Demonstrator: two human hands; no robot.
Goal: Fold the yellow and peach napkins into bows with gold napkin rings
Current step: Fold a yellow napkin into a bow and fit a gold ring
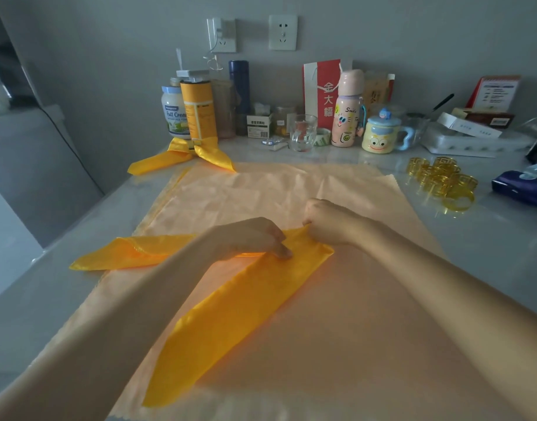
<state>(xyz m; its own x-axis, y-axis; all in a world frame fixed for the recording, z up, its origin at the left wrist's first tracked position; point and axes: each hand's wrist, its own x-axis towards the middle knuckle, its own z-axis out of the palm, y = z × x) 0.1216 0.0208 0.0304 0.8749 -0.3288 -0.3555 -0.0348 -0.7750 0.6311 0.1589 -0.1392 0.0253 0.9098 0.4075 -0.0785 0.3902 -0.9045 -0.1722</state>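
**Both hands on the fold of the yellow napkin**

The yellow napkin (pixel 240 305) is folded into a long strip and lies in the middle of the frame, on top of the peach napkin (pixel 352 314). The strip is bent into a V shape. One arm goes to the left edge of the peach napkin and a little past it, and the other arm goes down toward the lower left of the frame. The bend is at the center, just under the hands.

The left hand (pixel 255 238) is over the bend with bent fingers. Its fingertips come together on the yellow cloth and pinch it down. The right hand (pixel 331 223) is closed like a fist and grips the upper corner of the bend between the thumb and the fingers.

The peach napkin is spread flat and open on the tabletop (pixel 489 238) and covers most of it. It has some creases in its far half.

A heap of gold rings (pixel 440 180) is at the right of the frame, beside the peach napkin and not touching it. A finished yellow bow (pixel 182 156) lies in the upper left, at the foot of a yellow can (pixel 199 110). Along the wall stand a white jar (pixel 173 112), a glass (pixel 302 132), a pink bottle (pixel 347 110) and a mug (pixel 381 135) with a face on it.
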